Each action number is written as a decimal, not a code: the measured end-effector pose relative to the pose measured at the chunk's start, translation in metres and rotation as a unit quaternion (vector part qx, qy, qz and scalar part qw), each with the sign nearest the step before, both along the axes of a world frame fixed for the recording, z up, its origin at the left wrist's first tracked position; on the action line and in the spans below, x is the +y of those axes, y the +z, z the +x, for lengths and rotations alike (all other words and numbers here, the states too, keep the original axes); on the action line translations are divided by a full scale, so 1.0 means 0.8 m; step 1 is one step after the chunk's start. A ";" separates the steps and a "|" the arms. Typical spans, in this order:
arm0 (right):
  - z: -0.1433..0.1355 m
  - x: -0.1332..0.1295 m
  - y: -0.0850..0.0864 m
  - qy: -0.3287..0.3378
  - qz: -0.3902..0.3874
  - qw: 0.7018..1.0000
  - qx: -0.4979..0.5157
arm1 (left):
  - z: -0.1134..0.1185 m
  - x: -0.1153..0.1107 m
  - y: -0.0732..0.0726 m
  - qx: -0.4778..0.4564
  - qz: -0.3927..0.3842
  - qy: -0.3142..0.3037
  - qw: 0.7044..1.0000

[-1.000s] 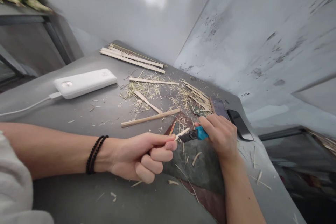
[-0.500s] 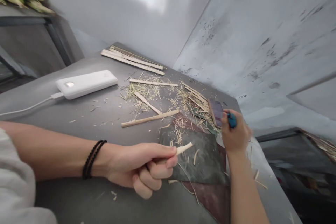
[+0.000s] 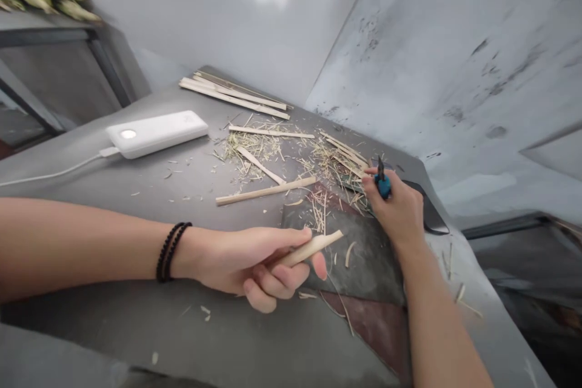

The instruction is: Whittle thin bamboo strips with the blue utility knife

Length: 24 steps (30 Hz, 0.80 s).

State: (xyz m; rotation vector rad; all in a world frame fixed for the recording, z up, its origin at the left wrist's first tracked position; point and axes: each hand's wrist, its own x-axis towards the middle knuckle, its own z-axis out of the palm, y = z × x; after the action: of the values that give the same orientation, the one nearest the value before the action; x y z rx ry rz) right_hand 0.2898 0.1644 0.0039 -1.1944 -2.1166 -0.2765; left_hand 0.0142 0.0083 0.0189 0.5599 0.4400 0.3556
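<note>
Stick [image 3: 313, 247], pale and thinner toward its tip, lies in the left hand [image 3: 268, 267], pointing away over a dark green sheet [image 3: 373, 273]. That hand is partly closed: the thumb rests along the wood, the index fingertip stands out a little on the near side, and the other fingers curl loosely beneath. Over to the right, the right hand [image 3: 398, 206] is closed around a blue-handled knife [image 3: 383, 187], its dark blade pointing up, well apart from the wood.

Under the green sheet a reddish-brown sheet [image 3: 379, 321] sticks out toward the person. Just beyond the left hand I can see a longer rod [image 3: 266, 191] on the grey table [image 3: 131, 194], then a waisted strip [image 3: 259, 165] and a flat strip [image 3: 273, 132] among fine shavings [image 3: 254, 147]. More thin slats [image 3: 345, 151] lie near the right hand, which partly hides a black phone [image 3: 434, 218]. Farther back, long strips [image 3: 236, 97] lie together by the wall. A white power bank [image 3: 157, 133] sits to the left, a cable [image 3: 54, 176] plugged into its end.
</note>
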 end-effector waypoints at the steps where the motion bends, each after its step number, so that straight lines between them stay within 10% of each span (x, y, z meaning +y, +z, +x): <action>1: -0.001 0.000 -0.001 0.004 -0.014 1.000 -0.005 | 0.002 -0.001 0.001 0.008 0.014 -0.004 1.000; 9: -0.019 0.001 -0.019 0.100 -0.124 0.987 -0.035 | 0.001 -0.005 0.023 0.089 0.188 0.023 0.978; 11: -0.022 0.000 -0.019 0.121 -0.130 0.984 -0.030 | -0.009 0.006 0.026 0.171 0.345 0.075 0.920; 14: -0.022 -0.005 -0.012 0.122 -0.114 0.986 -0.005 | -0.025 0.030 0.020 0.325 0.557 0.154 0.749; 24: 0.001 -0.023 0.009 -0.015 -0.098 0.985 0.139 | -0.024 0.049 -0.023 0.391 0.735 0.107 0.544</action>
State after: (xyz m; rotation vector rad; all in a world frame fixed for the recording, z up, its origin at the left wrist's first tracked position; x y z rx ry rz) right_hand 0.2904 0.1463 0.0112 -1.2949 -1.9150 0.0840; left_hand -0.0054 0.0472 0.0003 2.4335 1.0597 0.6818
